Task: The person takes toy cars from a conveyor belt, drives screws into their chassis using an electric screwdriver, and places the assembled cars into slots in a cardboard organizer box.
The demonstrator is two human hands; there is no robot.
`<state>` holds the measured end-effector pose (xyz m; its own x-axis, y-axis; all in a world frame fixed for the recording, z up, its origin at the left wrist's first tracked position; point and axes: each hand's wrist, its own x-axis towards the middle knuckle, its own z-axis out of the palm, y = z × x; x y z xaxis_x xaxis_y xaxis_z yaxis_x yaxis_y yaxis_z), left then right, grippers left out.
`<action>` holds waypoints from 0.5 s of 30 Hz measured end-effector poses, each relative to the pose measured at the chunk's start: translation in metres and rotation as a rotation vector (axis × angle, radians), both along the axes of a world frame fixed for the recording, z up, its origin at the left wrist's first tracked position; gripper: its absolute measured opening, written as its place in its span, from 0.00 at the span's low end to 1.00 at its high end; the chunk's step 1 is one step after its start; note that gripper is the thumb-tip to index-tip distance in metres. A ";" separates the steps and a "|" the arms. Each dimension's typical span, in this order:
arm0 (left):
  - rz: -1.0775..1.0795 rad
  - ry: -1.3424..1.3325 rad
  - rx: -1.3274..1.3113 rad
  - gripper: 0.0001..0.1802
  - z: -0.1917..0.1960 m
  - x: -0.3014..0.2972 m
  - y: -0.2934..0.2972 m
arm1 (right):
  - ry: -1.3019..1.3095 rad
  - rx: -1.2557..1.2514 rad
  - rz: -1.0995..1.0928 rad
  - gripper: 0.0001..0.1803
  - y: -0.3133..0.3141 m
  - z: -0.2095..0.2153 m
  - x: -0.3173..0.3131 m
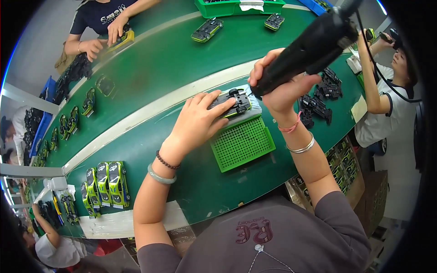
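A toy car (240, 103) lies upside down on a pale pad (256, 108), its black underside with wheels facing up. My left hand (196, 116) presses it down, fingers spread over its left part and gripping its sides. In my right hand (284, 91) is a black electric screwdriver (305, 48), held slanted with its lower end beside the car's right end. Whether its bit touches the car is hidden. Right below the pad sits a green perforated basket (242, 144), near both forearms.
Yellow-green toy cars (109, 182) stand in a row at left. Black chassis parts (316, 107) are heaped at right. Upturned cars (207, 30) lie across the pale rail (132, 111), near a green bin (223, 9). Co-workers sit opposite and at right; a cable (378, 68) hangs there.
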<state>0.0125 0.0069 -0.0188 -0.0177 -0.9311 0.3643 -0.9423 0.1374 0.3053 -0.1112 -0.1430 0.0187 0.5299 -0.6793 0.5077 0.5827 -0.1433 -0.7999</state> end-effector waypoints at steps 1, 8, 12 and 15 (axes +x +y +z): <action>0.002 -0.001 -0.001 0.25 0.000 0.000 0.001 | -0.001 -0.001 0.002 0.54 0.000 -0.003 0.002; -0.002 -0.003 0.000 0.26 -0.002 0.001 0.001 | 0.028 0.009 0.013 0.53 0.000 -0.009 0.002; -0.001 -0.004 -0.006 0.25 -0.003 0.003 0.001 | -0.047 0.160 0.099 0.55 0.025 0.001 -0.017; 0.007 -0.003 -0.020 0.25 -0.007 0.004 -0.001 | -0.066 0.240 0.137 0.55 0.042 -0.021 -0.026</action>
